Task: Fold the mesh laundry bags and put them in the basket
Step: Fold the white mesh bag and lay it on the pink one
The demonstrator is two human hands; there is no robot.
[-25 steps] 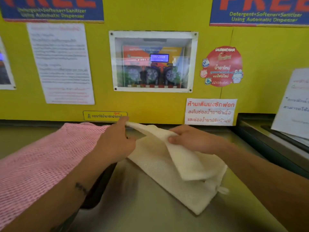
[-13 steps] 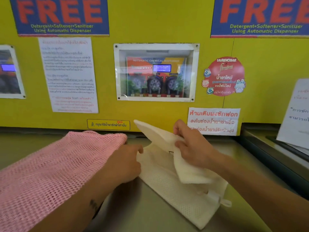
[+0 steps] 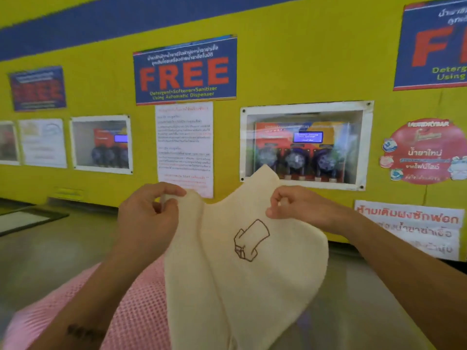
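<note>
Both hands raised before the wall. Left hand (image 3: 147, 215) and right hand (image 3: 300, 207) each pinch the cream bag's (image 3: 242, 263) upper edge, fingers clamped on the fabric; the bag hangs between them (brown outline motif facing the camera). Pink bag (image 3: 141, 306) lies on the table (image 3: 50, 248) below, partly hidden and cut off at the frame's bottom.

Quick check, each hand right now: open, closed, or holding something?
Left hand: closed, pinching the top edge of the cream mesh bag.
Right hand: closed, pinching the same bag's top edge.
</note>
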